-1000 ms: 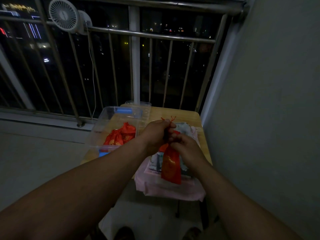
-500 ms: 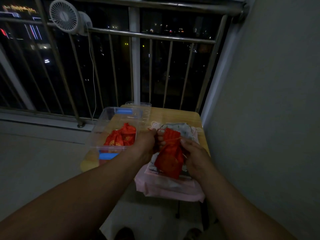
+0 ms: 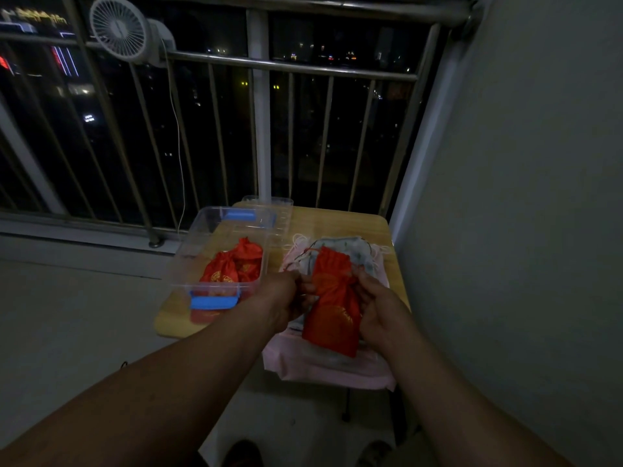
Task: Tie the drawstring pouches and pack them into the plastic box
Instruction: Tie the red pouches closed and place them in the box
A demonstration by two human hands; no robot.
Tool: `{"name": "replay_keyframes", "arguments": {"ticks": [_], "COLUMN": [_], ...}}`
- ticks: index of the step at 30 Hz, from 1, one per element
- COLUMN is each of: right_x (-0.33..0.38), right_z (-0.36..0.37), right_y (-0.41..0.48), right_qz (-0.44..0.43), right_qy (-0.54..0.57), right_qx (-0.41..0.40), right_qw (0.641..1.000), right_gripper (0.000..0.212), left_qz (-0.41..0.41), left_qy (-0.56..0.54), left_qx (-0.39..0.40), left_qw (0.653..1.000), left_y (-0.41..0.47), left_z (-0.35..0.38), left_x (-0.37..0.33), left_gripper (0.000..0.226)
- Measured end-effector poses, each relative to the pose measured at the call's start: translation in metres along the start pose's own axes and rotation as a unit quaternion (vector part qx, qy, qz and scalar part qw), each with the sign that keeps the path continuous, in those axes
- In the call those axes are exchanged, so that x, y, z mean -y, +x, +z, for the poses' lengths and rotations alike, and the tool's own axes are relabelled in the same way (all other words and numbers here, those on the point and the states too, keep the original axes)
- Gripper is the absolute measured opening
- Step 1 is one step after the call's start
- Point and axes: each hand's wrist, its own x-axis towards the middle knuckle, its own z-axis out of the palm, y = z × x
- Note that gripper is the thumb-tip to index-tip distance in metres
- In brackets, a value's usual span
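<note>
A: Pouch status?
B: Red pouch (image 3: 332,305) is in both hands, above the pink cloth pile (image 3: 337,372) on the table (image 3: 337,224). My left hand (image 3: 281,299) pinches its neck and my right hand (image 3: 377,306) grips its side. The cord is too dim to trace.
A: Box?
B: Plastic box (image 3: 190,254) is just left, with tied red pouches (image 3: 232,267) inside. Count unclear, they overlap.

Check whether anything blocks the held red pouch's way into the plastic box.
Nothing visible does. The red pouch, held by the left hand and right hand, is right of the plastic box, whose top looks open; the packed pouches leave room.
</note>
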Motion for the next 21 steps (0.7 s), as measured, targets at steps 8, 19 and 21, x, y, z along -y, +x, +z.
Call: {"name": "replay_keyframes", "arguments": {"ticks": [8,19,21], "right_x": [-0.006,-0.010,-0.013], "right_z": [-0.006,0.005,0.007], "right_y": [0.002,-0.002,-0.001], "right_qz": [0.045,0.068,0.059], "right_qy": [-0.058,-0.247,-0.269], "right_qx": [0.040,0.123,0.125], "right_qw": [0.996,0.959,0.953], "right_gripper": [0.043,0.023,0.022], "left_qz": [0.036,0.205,0.201], "left_qy": [0.016,0.260,0.260], "left_qx": [0.037,0.153,0.164], "left_qw": [0.999,0.931,0.930], "left_y": [0.004,-0.018,-0.017], "left_z": [-0.005,0.015,0.018], "left_x": [-0.001,-0.039,-0.038], "left_gripper": [0.031,0.036,0.037]}}
